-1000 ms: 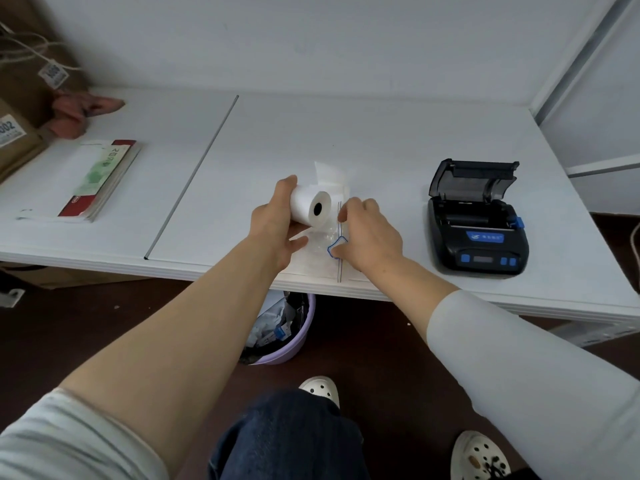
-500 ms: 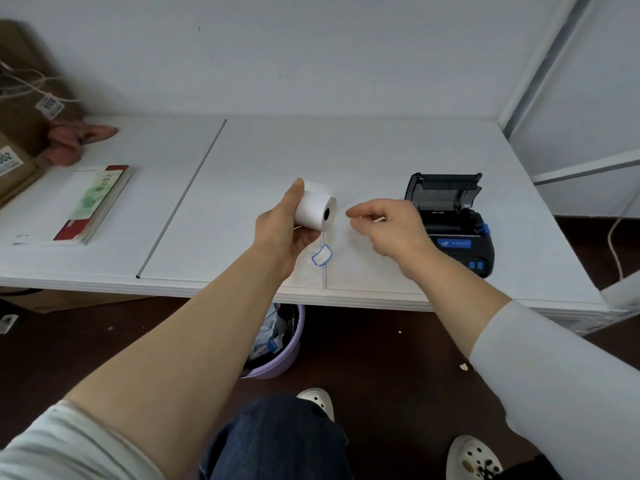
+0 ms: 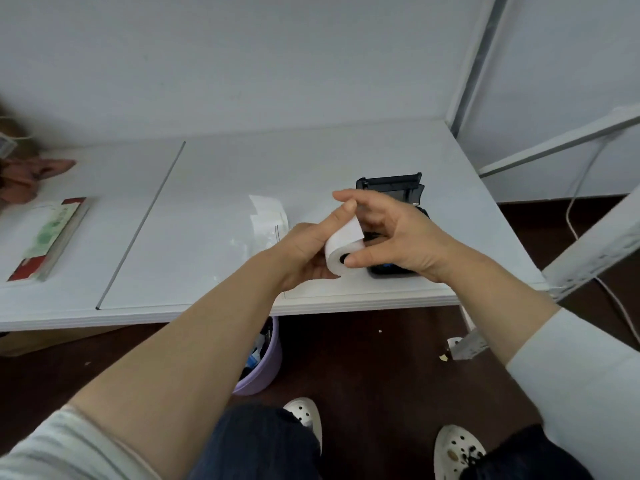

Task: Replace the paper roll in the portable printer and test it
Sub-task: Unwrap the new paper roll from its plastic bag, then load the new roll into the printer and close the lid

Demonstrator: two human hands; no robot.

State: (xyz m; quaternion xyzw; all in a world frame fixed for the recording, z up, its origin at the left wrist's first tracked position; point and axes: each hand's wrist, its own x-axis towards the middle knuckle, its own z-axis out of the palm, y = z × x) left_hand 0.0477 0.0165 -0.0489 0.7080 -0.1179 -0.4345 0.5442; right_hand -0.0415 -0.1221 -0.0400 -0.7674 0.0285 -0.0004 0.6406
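A white paper roll [image 3: 341, 249] with a dark core hole is held above the table's front edge, just in front of the printer. My left hand [image 3: 308, 249] grips the roll from the left, thumb up along its loose end. My right hand [image 3: 391, 237] touches the roll too, thumb on its end face and fingers at the raised paper tail. The black portable printer [image 3: 391, 187] stands behind my right hand with its lid open; most of its body is hidden. An empty clear wrapper [image 3: 268, 216] lies on the white table [image 3: 207, 202].
A red and green booklet [image 3: 52, 233] lies at the left, with pink cloth [image 3: 27, 174] behind it. A purple waste bin [image 3: 258, 362] stands under the table's front edge. A white metal frame [image 3: 588, 251] rises at the right, with a cable on the floor.
My right hand came back to the roll and took the paper tail. The roll moved right, close to the printer. The small blue-edged sticker is gone from view.
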